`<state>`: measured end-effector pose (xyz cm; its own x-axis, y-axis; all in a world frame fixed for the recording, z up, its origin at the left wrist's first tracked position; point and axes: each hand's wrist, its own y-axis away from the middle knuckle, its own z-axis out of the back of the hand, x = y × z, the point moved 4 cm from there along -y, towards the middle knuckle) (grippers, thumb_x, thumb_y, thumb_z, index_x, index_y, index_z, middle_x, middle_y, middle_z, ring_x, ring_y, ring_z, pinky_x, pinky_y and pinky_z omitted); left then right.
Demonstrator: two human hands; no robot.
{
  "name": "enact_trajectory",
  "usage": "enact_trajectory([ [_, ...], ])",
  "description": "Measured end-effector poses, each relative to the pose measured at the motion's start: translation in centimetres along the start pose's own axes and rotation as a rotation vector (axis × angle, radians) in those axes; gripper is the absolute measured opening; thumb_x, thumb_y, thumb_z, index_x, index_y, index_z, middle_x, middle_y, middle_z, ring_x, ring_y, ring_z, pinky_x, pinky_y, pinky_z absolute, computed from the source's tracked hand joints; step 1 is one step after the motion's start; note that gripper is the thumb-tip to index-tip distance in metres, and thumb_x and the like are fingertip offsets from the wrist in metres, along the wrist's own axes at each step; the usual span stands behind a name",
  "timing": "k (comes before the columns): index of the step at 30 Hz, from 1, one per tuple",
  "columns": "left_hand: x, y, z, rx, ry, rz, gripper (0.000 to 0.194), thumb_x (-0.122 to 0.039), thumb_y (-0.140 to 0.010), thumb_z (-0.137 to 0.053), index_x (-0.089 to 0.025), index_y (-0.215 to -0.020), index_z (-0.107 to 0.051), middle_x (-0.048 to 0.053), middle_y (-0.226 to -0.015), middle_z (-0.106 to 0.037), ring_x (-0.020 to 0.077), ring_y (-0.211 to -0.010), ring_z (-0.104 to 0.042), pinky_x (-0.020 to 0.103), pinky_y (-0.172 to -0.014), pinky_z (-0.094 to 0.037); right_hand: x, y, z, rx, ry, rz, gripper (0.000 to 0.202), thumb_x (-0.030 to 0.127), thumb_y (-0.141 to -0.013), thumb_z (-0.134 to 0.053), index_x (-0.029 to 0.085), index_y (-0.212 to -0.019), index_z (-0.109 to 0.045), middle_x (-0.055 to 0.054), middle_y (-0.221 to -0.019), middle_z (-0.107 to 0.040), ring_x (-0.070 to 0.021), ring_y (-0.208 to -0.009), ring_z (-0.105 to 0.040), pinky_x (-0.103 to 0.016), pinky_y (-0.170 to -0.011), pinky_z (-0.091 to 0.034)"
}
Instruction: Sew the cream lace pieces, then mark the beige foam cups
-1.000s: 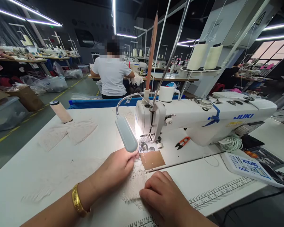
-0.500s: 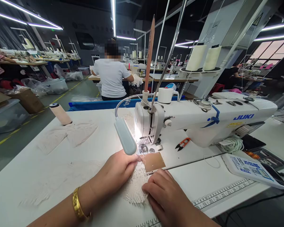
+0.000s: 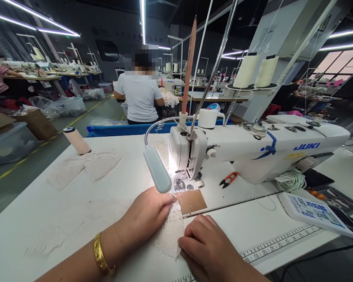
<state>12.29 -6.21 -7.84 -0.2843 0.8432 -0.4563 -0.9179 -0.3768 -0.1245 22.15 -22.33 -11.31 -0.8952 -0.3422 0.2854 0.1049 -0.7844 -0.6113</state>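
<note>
A piece of cream textured fabric (image 3: pixel 171 231) lies on the white table in front of the sewing machine (image 3: pixel 247 149). My left hand (image 3: pixel 153 209) grips its upper part just below the needle area, thumb pressed against the fingers. At the fabric's lower right edge, my right hand (image 3: pixel 202 244) pinches it with curled fingers. A grey-green lamp head (image 3: pixel 156 169) hangs over my left fingertips and lights the presser foot, which is partly hidden. Beside the fabric, a brown plate (image 3: pixel 191 201) covers part of the machine bed.
Orange thread snips (image 3: pixel 228 179) rest on the machine bed. Pale fabric pieces (image 3: pixel 102 166) and a thread cone (image 3: pixel 77 141) are on the left of the table. A printed ruler (image 3: pixel 282 239) runs along the front edge. A person in a white shirt (image 3: pixel 142 96) sits ahead.
The fabric's lower end has shifted and lies less fanned out between my hands. Both hands keep their grip in nearly the same place. The view has moved slightly.
</note>
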Motion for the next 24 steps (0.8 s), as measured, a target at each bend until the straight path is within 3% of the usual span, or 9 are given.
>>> enact_trajectory([
  [7, 0.6, 0.3, 0.7, -0.100, 0.133, 0.109, 0.027, -0.026, -0.093, -0.048, -0.024, -0.114, -0.064, 0.005, -0.102, -0.067, 0.0245, -0.089, -0.063, 0.036, -0.076, -0.051, -0.4, 0.9, -0.6, -0.041, 0.035, 0.049, 0.027, 0.004, -0.082, -0.053, 0.022, -0.100, -0.063, 0.000, -0.077, -0.059, -0.0168, -0.069, -0.045, -0.030, -0.063, -0.031],
  [11, 1.6, 0.5, 0.8, -0.059, 0.152, 0.250, 0.016, -0.027, -0.092, -0.044, -0.023, -0.097, -0.058, 0.005, -0.094, -0.064, 0.0255, -0.086, -0.061, 0.041, -0.081, -0.051, -1.2, -1.1, 0.9, 0.212, -0.152, -0.024, 0.032, 0.005, -0.087, -0.048, 0.022, -0.110, -0.062, -0.003, -0.087, -0.059, -0.0190, -0.077, -0.050, -0.030, -0.065, -0.040],
  [15, 1.9, 0.5, 0.8, -0.054, 0.167, 0.290, 0.009, -0.026, -0.089, -0.043, -0.023, -0.090, -0.051, 0.005, -0.094, -0.060, 0.0256, -0.087, -0.059, 0.042, -0.082, -0.049, -2.5, -4.1, 2.0, 0.257, -0.153, -0.101, 0.028, 0.005, -0.097, -0.042, 0.022, -0.109, -0.061, -0.005, -0.092, -0.059, -0.0222, -0.085, -0.053, -0.035, -0.073, -0.048],
  [19, 1.8, 0.4, 0.8, -0.031, 0.182, 0.292, 0.007, -0.019, -0.082, -0.046, -0.024, -0.086, -0.046, 0.001, -0.087, -0.054, 0.0230, -0.082, -0.054, 0.037, -0.077, -0.046, -3.8, -5.2, 0.2, 0.314, -0.085, -0.197, 0.019, 0.009, -0.100, -0.046, 0.022, -0.099, -0.059, -0.006, -0.095, -0.060, -0.0239, -0.086, -0.056, -0.039, -0.074, -0.051],
  [24, 2.2, 0.4, 0.6, -0.011, 0.208, 0.288, 0.015, -0.015, -0.075, -0.049, -0.024, -0.087, -0.047, 0.000, -0.087, -0.053, 0.0214, -0.081, -0.052, 0.035, -0.074, -0.045, -4.3, -4.6, -1.2, 0.318, -0.070, -0.227, 0.017, 0.010, -0.101, -0.048, 0.021, -0.103, -0.061, -0.007, -0.099, -0.060, -0.0252, -0.090, -0.056, -0.041, -0.077, -0.053],
])
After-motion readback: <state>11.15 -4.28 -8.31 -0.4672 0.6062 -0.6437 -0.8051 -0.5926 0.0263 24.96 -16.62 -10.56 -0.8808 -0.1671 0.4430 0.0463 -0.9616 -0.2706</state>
